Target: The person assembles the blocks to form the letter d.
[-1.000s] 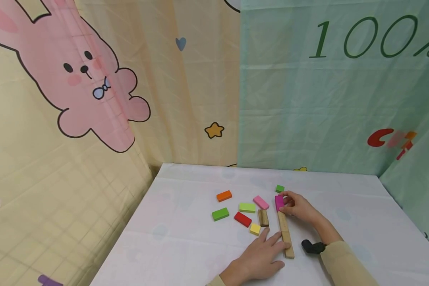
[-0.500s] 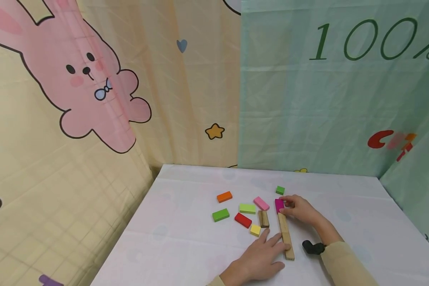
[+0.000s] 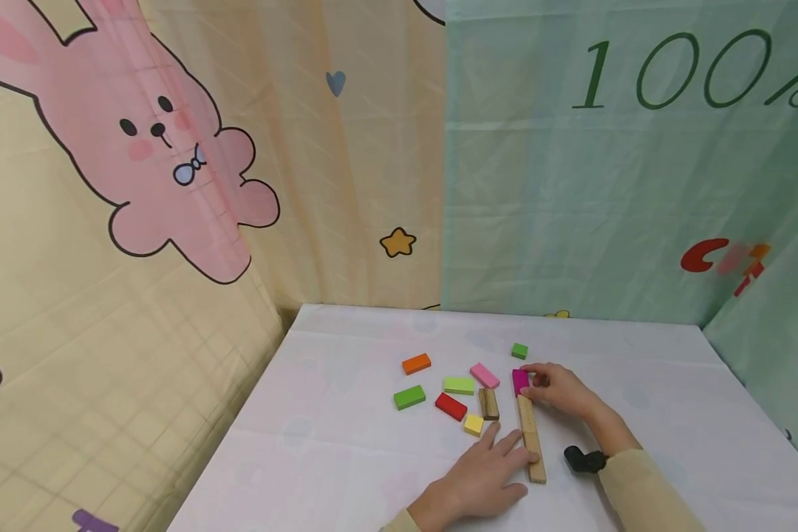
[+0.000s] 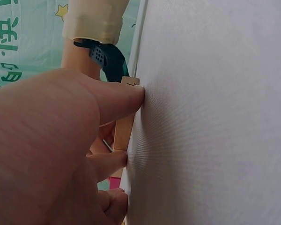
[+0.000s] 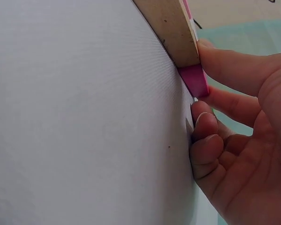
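In the head view, two plain wooden blocks (image 3: 530, 443) lie end to end in a line running away from the person. At the line's far end sits a magenta block (image 3: 521, 382), which the right hand (image 3: 558, 388) pinches between thumb and fingers. In the right wrist view, that magenta block (image 5: 194, 80) meets the end of the wooden block (image 5: 173, 30). The left hand (image 3: 479, 476) lies palm down with fingers spread, its fingertips touching the side and top of the nearer wooden block (image 4: 126, 129).
Left of the line lie loose blocks: dark-grained wood (image 3: 488, 404), yellow (image 3: 473, 425), red (image 3: 451, 406), lime (image 3: 459, 386), pink (image 3: 485, 375), green (image 3: 408, 397) and orange (image 3: 416, 363). A small green block (image 3: 519, 351) sits beyond the magenta one. White cloth covers the table (image 3: 292, 443).
The right hand has drawn the magenta block slightly toward the person, against the wooden blocks. The left hand stays in place.
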Available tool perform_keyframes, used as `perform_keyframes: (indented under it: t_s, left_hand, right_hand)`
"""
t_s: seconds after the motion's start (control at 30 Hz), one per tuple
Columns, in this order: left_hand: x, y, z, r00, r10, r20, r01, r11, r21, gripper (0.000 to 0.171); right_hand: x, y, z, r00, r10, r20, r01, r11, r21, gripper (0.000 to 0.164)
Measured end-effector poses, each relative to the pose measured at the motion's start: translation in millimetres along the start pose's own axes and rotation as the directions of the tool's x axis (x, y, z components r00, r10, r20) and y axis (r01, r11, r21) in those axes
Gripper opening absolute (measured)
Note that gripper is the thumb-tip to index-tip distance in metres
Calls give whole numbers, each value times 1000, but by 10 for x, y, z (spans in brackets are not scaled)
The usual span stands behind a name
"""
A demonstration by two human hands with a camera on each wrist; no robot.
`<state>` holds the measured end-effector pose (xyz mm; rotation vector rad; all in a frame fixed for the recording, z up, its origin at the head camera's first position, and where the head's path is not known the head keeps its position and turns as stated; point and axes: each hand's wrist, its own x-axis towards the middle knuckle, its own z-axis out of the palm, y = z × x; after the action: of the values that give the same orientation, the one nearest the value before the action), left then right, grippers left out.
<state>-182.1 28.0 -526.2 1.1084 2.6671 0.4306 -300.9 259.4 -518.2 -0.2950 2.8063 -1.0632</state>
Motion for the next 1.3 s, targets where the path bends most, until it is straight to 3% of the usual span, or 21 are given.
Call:
perform_keyframes:
  t_s: [0.47, 0.67, 0.83, 1.07, 1.3]
  left_hand:
    - [15, -9, -22, 1000, -3, -1, 3, 1000, 11, 47]
    - [11, -28, -21, 1000, 5, 4, -5, 1000, -3, 47]
    - [6, -23, -23, 1000, 10, 6, -10, 1000, -6, 48]
    - [11, -21, -11, 1000, 7, 12, -7, 1000, -18, 47]
    - [3, -49, -2, 1000, 6, 11, -6, 1000, -16, 48]
  right_hand:
    - [19, 30, -41, 1000, 1, 20, -2, 999, 53, 65]
    - [32, 44, -118, 999, -10, 38, 8, 998, 67, 63]
    - [4, 12, -161, 1000, -24, -7, 24, 1000, 14, 56]
    - [-39, -117, -176, 993, -103, -57, 103, 995, -14, 45]
    - [-74, -367, -108, 978, -209, -6, 209, 978, -28, 43]
